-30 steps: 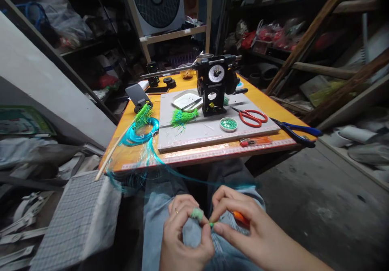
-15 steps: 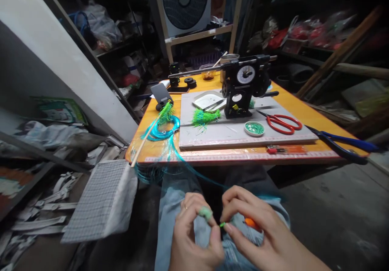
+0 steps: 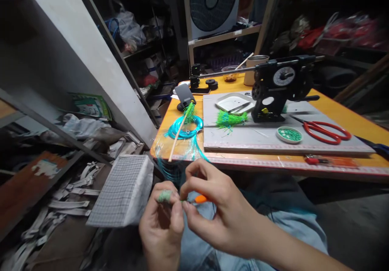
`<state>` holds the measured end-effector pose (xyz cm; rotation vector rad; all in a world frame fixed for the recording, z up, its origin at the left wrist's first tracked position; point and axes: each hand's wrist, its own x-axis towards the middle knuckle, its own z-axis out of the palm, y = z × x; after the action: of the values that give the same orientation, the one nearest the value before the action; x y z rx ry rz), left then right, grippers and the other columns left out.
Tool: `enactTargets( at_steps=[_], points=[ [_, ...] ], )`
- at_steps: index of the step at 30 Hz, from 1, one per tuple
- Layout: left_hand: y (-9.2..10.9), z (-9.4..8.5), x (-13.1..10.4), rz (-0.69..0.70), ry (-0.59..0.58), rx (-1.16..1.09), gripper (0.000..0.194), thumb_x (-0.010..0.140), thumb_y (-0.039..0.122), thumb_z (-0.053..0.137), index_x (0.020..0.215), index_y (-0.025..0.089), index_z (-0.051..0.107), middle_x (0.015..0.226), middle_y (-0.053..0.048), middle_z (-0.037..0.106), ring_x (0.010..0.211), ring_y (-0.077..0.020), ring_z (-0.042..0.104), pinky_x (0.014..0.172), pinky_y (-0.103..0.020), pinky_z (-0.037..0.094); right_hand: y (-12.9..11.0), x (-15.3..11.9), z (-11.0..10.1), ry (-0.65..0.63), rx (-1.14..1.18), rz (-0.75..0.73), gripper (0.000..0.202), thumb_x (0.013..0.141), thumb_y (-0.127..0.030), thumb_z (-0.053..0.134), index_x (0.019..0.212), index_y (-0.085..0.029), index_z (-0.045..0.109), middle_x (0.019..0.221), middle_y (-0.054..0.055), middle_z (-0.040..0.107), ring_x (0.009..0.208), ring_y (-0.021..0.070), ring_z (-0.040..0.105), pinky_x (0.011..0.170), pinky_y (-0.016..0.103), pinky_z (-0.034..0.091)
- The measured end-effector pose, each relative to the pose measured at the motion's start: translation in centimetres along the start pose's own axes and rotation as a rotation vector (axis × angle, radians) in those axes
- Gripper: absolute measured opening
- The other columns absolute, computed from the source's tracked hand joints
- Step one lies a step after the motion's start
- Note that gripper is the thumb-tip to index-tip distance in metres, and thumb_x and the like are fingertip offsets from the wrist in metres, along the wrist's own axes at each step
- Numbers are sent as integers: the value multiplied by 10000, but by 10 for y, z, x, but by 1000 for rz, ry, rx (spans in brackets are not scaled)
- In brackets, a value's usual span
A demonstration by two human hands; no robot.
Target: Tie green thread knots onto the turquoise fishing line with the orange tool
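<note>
My left hand [image 3: 164, 222], with green tape round one finger, pinches something too small to make out. The fingertips of my right hand [image 3: 215, 206] meet it there, closed on a tiny green piece [image 3: 182, 201]. An orange-handled tool [image 3: 200, 198] lies within my right hand, its thin metal end pointing at the left fingertips. Both hands are above my lap, in front of the table edge. Teal strands [image 3: 199, 151] hang from a shiny teal coil [image 3: 194, 128] at the table's left. A stick [image 3: 178, 137] with green bristles rests across that coil.
On the grey board [image 3: 240, 141] are a black machine [image 3: 269, 112], green tufts [image 3: 231, 119], a square dish [image 3: 226, 102], a bowl of green beads [image 3: 289, 134] and red-handled scissors [image 3: 326, 129]. A checked box [image 3: 118, 190] stands left of my hands.
The view has turned, so the table sits further right. Both hands have shifted left and up in the picture, still together. The orange tool's metal end now shows between the fingers.
</note>
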<state>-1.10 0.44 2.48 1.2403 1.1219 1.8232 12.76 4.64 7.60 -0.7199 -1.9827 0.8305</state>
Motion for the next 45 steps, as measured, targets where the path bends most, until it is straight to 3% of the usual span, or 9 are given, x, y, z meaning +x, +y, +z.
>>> enactTargets(
  at_steps=[7,17,22,26,29,32,38,42,45],
  points=[
    [7,-3,14,219,298,-152,139,769,174,676,907,182,683,881,-18,607,910,-174,535,902,-269,420,8,31,12,212,-26,2,90,788,-88,570,795,-178,576,889,21,477,808,159,527,724,295,440],
    [-3,-10,0,54,302,-158,113,839,229,629,932,197,684,880,-7,628,944,-160,543,904,-238,404,22,47,23,323,-171,-8,76,814,-129,553,798,-204,558,909,30,494,835,183,547,752,324,472],
    [-7,0,-10,112,233,-92,133,856,205,597,966,200,672,898,-19,608,904,-166,537,832,-236,417,60,54,-8,458,-293,93,175,856,-261,585,1014,-187,590,1029,89,507,956,250,554,784,381,480],
    [-34,27,-43,34,-109,-45,82,822,196,588,830,218,666,770,-22,578,791,-202,533,756,-316,411,66,20,-50,546,-273,163,128,932,-287,515,1013,-200,562,928,51,526,878,207,554,711,314,459],
    [-69,52,-72,-521,-382,-35,108,748,86,639,772,169,705,738,-55,652,757,-202,583,734,-316,412,56,-25,-68,500,-237,219,87,941,-280,519,945,-218,581,871,26,547,790,179,543,681,287,429],
    [-104,73,-83,-708,-290,-76,82,805,176,633,879,144,618,594,5,584,504,-124,501,490,-236,355,51,-70,-73,403,-214,293,63,926,-263,545,923,-224,594,886,26,578,778,178,553,668,279,427],
    [-146,95,-59,-770,-5,-86,267,821,370,694,874,145,560,590,78,483,473,-72,462,473,-194,369,59,-124,-77,354,-200,457,67,929,-271,540,919,-229,590,886,20,590,794,178,579,677,270,443],
    [-154,96,-55,-830,40,-53,275,906,283,602,1146,148,596,1105,-83,642,878,-206,656,730,-390,558,63,-137,-81,376,-162,500,88,931,-283,528,924,-223,593,899,32,597,801,184,590,675,270,461],
    [-144,91,-60,-799,77,-56,220,792,295,740,780,95,651,608,30,562,516,-85,508,486,-195,432,68,-139,-72,340,-149,492,108,935,-264,514,901,-214,604,859,42,619,781,189,605,671,276,471]
  ],
)
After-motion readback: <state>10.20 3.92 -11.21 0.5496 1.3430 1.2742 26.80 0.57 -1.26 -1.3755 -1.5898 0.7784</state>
